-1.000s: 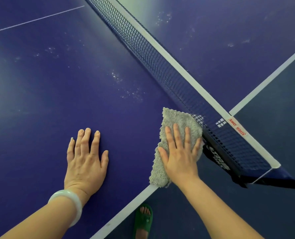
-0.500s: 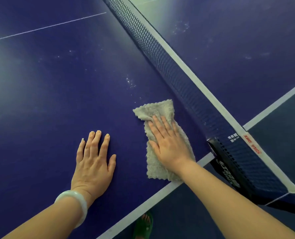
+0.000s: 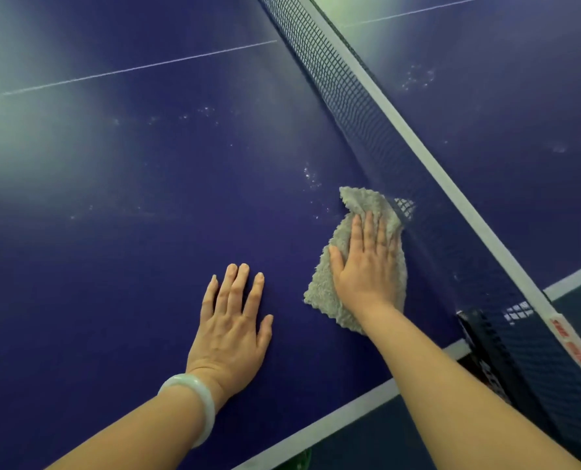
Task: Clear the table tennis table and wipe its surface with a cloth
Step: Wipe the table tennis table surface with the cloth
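A grey fluffy cloth lies flat on the blue table tennis table, close against the foot of the net. My right hand presses down on the cloth with straight fingers pointing away from me. My left hand rests flat on the bare table surface to the left of the cloth, fingers spread, with a pale bangle on the wrist. Whitish dusty specks dot the surface just beyond the cloth.
The net runs diagonally from top centre to the lower right, ending at a black clamp post at the table's side. A white edge line marks the near table side. The far half also shows pale smudges.
My right hand has pushed the cloth forward along the net, away from the table's white edge. My left hand has stayed flat on the table.
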### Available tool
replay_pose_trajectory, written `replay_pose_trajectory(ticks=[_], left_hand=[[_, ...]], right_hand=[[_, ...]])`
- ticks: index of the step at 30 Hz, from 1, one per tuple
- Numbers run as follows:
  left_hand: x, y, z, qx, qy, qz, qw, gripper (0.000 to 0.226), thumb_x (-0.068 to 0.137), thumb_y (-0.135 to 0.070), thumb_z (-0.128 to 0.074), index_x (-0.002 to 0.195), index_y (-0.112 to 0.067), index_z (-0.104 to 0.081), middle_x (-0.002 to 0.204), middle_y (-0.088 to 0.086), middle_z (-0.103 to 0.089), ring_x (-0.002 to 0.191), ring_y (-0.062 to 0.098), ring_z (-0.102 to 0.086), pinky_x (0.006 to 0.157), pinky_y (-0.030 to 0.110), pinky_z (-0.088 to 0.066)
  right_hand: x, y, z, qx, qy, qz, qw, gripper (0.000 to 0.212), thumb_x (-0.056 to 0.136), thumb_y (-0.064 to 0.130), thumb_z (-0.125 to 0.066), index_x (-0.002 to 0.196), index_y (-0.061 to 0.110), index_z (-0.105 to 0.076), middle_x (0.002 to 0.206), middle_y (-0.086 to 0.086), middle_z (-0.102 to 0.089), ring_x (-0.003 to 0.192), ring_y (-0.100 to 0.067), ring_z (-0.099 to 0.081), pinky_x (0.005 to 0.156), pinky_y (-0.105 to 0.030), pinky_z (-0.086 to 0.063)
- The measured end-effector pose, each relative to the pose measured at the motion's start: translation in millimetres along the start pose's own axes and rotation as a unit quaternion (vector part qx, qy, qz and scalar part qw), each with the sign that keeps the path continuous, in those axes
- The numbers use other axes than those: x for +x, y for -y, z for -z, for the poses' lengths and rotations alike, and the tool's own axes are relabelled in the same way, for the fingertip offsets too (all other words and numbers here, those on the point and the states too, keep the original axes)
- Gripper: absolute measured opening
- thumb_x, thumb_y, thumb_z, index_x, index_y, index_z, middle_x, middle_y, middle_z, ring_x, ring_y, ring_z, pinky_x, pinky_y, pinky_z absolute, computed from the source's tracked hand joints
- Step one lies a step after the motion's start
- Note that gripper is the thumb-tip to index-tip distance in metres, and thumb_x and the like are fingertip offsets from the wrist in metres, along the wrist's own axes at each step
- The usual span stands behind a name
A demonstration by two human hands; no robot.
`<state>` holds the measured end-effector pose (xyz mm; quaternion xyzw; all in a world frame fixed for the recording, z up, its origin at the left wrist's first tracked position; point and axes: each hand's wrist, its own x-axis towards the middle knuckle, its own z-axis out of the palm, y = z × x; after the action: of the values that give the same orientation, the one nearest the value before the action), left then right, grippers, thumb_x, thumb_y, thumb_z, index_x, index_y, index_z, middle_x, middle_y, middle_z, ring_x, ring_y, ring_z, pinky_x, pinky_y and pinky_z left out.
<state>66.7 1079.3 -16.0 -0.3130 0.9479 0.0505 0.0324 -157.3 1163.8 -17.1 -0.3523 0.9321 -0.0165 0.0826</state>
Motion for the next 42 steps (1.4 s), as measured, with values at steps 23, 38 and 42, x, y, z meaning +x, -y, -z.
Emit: replay_pose_trajectory(ticks=[23, 38, 42], left_hand=[[129, 32, 8, -0.021, -0.033, 0.062, 0.997, 0.067, 0.097, -0.050, -0.025, 0.149, -0.010, -0.038, 0.151, 0.013, -0.033, 0.146, 0.032, -0.026, 0.121, 0.051, -0.016], [128, 32, 13, -0.017, -0.023, 0.071, 0.997, 0.065, 0.097, -0.049, -0.028, 0.149, -0.011, -0.037, 0.152, 0.009, -0.033, 0.146, 0.029, -0.025, 0.121, 0.047, -0.011], [129, 31, 14, -0.023, -0.022, 0.075, 0.997, 0.065, 0.097, -0.049, -0.029, 0.149, -0.011, -0.037, 0.151, 0.009, -0.034, 0.146, 0.029, -0.025, 0.122, 0.046, -0.010]], right_hand=[[92, 8, 12, 0.010, 0.004, -0.043, 0.999, 0.077, 0.099, 0.057, -0.013, 0.157, 0.013, 0.014, 0.165, -0.010, 0.016, 0.153, -0.026, 0.010, 0.125, -0.045, -0.001], [100, -1, 23, 0.025, 0.033, -0.012, 0.999, 0.073, 0.102, 0.052, -0.016, 0.157, 0.015, 0.015, 0.165, -0.008, 0.017, 0.153, -0.025, 0.005, 0.124, -0.046, -0.011], [142, 43, 21, 0.018, 0.036, 0.071, 0.997, 0.074, 0.101, 0.052, -0.015, 0.157, 0.012, 0.010, 0.165, -0.010, 0.015, 0.152, -0.026, 0.015, 0.125, -0.046, 0.002]])
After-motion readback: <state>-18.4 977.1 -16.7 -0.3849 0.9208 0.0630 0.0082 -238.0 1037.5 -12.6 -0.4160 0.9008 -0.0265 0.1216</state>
